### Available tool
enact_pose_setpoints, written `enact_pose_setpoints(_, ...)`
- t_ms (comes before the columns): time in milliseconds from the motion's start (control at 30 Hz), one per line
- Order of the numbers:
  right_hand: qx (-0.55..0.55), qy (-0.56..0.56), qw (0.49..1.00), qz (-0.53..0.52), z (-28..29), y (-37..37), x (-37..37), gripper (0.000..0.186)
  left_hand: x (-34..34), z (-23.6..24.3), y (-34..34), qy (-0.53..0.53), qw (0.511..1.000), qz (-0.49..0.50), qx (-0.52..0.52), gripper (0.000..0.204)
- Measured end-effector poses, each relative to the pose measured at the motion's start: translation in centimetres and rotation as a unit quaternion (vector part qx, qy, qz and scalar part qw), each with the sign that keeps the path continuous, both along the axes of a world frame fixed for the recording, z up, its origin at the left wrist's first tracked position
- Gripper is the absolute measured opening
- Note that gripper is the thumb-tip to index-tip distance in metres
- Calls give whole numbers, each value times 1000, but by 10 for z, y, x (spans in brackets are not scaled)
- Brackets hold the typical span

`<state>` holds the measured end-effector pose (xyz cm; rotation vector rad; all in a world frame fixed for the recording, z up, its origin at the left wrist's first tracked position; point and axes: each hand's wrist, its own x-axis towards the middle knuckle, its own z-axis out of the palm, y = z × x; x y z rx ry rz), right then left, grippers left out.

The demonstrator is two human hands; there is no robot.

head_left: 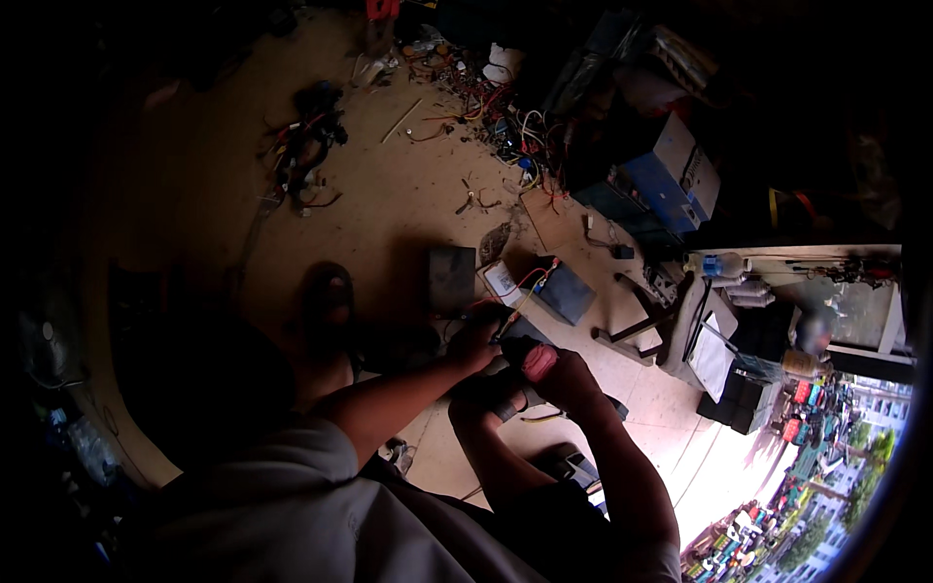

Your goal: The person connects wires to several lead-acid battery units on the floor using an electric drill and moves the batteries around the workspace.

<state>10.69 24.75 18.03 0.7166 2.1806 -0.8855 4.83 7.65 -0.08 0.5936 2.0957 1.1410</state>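
Note:
My left hand (pixel 476 347) is closed at the end of a yellow wire (pixel 526 299), its fingertips in shadow. The wire and a red one run to a dark grey box-shaped block (pixel 565 295), battery-like, on the floor. Just to the right, my right hand (pixel 573 382) grips a round, pinkish-red thing (pixel 540 361) whose kind I cannot make out. Beneath and between my hands shows part of another dark block (pixel 525 332). A third dark block (pixel 452 278) stands upright beyond my left hand.
My feet in sandals flank the work. Tangled wires (pixel 306 146) lie on the floor far left, and a heap of wires and scraps (pixel 515 131) farther back. A blue and grey carton (pixel 675 175) stands right, behind a chair (pixel 692 325). Bright daylight enters lower right.

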Motion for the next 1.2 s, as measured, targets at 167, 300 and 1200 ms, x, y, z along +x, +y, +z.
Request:
enact_pose_setpoints(167, -5, 28, 1000, 14, 13, -6, -8, 38, -7, 19, -1, -28, 998, -22, -45, 65)
enact_pose_setpoints(300, 30, 32, 998, 40, 30, -18, -18, 36, -2, 2, 1, 12, 1000, -11, -19, 60)
enact_pose_setpoints(1200, -43, -18, 999, -26, 13, 19, -11, 51, -18, 21, 10, 81, 992, -74, -61, 34)
